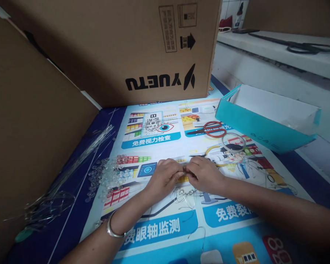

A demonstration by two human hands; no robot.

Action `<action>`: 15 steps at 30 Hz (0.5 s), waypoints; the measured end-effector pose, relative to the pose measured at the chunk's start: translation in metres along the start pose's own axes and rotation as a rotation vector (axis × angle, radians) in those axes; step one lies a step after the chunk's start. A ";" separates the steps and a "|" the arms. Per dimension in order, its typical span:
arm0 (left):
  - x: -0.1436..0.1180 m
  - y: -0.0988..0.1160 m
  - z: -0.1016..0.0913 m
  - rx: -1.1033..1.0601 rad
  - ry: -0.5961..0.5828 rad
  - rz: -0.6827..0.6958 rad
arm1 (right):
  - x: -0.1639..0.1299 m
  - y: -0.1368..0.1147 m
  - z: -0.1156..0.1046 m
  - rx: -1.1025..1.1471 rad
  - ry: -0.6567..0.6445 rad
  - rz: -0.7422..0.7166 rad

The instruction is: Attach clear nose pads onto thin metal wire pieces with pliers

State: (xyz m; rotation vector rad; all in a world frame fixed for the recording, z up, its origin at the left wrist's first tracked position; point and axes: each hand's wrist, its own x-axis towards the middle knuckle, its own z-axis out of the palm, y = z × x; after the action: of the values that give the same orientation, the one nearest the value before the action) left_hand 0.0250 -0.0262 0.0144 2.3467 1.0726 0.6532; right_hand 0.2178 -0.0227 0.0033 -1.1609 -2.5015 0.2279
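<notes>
**Both hands pinch a small wire piece at mat centre**

Thin wire piece [184, 169] sits at frame centre, pinched between fingertips of both hands, mostly hidden, exact shape cannot tell; left hand [165, 178] at 9 o'clock of it, fingers curled narrow onto it; right hand [205, 175] at 3 o'clock, fingers likewise closed onto it; hands touching at the fingertips; silver bangle [112, 229] on left wrist; loose wire loops with beads [185, 194] lie on the mat at 6 o'clock, just under the hands; pile of clear beads [107, 174] at 9 o'clock, near left hand; bundle of long clear wires [74, 165] further out at 9 o'clock, against cardboard panel [30, 128]; red-handled scissors [209, 129] at 1 o'clock; clear tape roll [233, 142] just beside them; teal box [264, 126] at 2 o'clock, open; big cardboard carton [112, 47] at 12 o'clock; printed poster mat [159, 139] under everything; black scissors [299, 46] on ledge, far 2 o'clock.
</notes>
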 end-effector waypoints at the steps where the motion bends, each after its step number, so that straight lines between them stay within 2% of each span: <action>1: 0.000 0.000 0.000 -0.004 -0.005 0.003 | 0.000 -0.001 0.000 0.004 0.004 0.002; 5: -0.001 -0.001 0.000 0.008 -0.018 0.006 | 0.001 -0.001 -0.005 0.051 -0.001 -0.014; 9: -0.002 -0.002 -0.001 0.028 0.012 0.017 | -0.002 0.013 -0.026 0.069 -0.031 -0.023; 12: -0.002 -0.001 -0.003 0.025 0.032 0.025 | -0.010 0.036 -0.045 -0.104 -0.054 0.037; 15: -0.001 -0.001 -0.004 0.011 0.045 0.034 | -0.020 0.057 -0.054 -0.268 -0.096 0.055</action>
State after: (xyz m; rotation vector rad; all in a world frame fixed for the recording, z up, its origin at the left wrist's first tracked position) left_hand 0.0215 -0.0258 0.0166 2.3743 1.0605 0.7182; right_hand 0.2912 -0.0015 0.0311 -1.3527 -2.6470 -0.0411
